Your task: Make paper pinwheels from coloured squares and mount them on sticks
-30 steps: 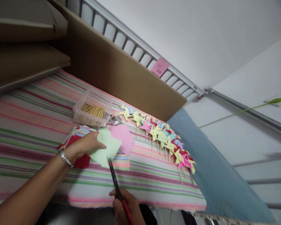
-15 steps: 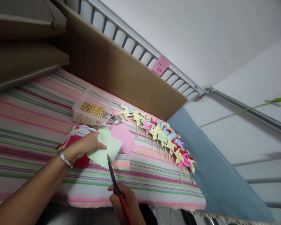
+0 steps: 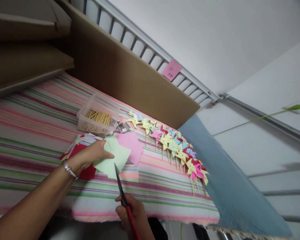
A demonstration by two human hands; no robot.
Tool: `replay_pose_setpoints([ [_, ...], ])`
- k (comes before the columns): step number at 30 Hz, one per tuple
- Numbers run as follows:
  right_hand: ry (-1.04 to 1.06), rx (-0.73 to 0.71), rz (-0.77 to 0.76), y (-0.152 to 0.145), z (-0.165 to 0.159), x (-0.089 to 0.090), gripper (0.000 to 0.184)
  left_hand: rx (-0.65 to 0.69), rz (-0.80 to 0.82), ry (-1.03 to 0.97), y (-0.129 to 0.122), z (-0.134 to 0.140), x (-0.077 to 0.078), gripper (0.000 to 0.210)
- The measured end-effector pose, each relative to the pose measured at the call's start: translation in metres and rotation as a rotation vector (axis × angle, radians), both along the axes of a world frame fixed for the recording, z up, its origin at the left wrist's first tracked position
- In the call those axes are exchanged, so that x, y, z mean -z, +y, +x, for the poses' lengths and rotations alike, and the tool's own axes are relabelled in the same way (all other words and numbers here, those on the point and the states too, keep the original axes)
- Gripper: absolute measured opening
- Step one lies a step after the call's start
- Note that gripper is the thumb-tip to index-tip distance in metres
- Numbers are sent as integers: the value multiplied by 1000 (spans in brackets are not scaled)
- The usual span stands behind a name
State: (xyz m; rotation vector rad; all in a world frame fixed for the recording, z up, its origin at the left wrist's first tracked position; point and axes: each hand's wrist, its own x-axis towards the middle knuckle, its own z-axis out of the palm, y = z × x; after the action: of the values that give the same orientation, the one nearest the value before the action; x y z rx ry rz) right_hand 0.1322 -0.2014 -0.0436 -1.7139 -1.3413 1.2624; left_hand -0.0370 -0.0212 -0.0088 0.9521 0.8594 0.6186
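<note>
My left hand [image 3: 96,154] pinches a pale green paper square [image 3: 120,155], its thumb lying on top. In my right hand [image 3: 136,213] is a pair of scissors [image 3: 120,186] with red handles. The blades look nearly closed, and their tips are at the lower part of the green square. Pink paper [image 3: 132,146] lies just beyond the square, over other pastel sheets. Beneath my left wrist is a pile of coloured paper [image 3: 87,172], red on its near side. Which part of the pile my fingers touch underneath is hidden.
Behind the paper stands a clear plastic box [image 3: 97,125] of thin wooden sticks, with small metallic pieces [image 3: 123,127] beside it. Rows of finished paper pinwheels [image 3: 173,146] lie to the right on the striped cloth [image 3: 40,133]. A tall cardboard panel [image 3: 130,76] borders the back.
Almost nothing differs. The scissor tips have shifted up very slightly against the green square, and my left hand keeps its hold.
</note>
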Motion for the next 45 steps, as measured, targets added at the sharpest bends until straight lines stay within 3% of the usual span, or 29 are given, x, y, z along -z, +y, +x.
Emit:
replay_pose_setpoints([
  [9, -52, -5, 26, -2, 1, 4, 33, 21, -14, 16, 0, 2, 4, 36],
  [18, -214, -55, -8, -4, 1, -4, 18, 31, 9, 45, 3, 4, 12, 34],
  [21, -297, -69, -32, -14, 16, 2, 23, 11, 25, 66, 8, 3, 15, 32],
  [23, -346, -2, -21, -23, 30, 4, 31, 17, 35, 71, 10, 2, 17, 31],
  [26, -365, 83, 127, -28, 47, -4, 41, 74, 57, 83, 9, 6, 21, 29],
  [29, -363, 121, 332, -12, 52, -23, 43, 204, 121, 82, 1, 16, 26, 26],
  [32, -267, 195, 414, 21, 44, -39, 44, 308, 157, 66, -10, 28, 27, 25],
  [36, -97, 198, 334, 57, 30, -44, 44, 376, 164, 40, -21, 38, 24, 24],
  [42, 95, 299, 304, 61, 31, -40, 39, 418, 122, -59, -17, 31, 28, 26],
  [45, 253, 428, 391, 59, 34, -37, 37, 334, 42, -119, -17, 27, 28, 27],
])
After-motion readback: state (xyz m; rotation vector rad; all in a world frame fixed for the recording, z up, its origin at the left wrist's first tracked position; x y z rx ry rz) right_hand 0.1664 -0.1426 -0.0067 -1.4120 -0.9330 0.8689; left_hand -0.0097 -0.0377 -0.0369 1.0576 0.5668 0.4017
